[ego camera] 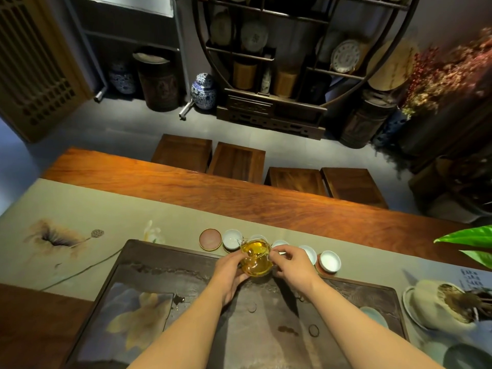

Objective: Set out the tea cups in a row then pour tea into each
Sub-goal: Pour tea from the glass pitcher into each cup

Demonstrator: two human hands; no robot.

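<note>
A: Item 1, glass pitcher (256, 258). Where is it, and what have you got on it?

B: It sits at the far edge of the tea tray (165, 265), just in front of the cup row. Your left hand (228, 272) cups the body from the left with the fingers curled round the glass. Your right hand (292, 265) pinches the handle side, thumb and forefinger closed on it.

A: Handling notes?

B: Thin glass, approx. three-quarters full of amber tea, so prob. hot and heavier than it looks. Rigid, slick if wet, fragile. Carry by the handle; use the left only to steady it low on the body.

A: Item 2, cups?

B: White cups (330, 261) in a row on the cloth runner (80, 209), small, light, easy to tip. The leftmost cup (232, 238) is nearest the spout and looks empty. Pour slowly; don't knock the rims.
</note>
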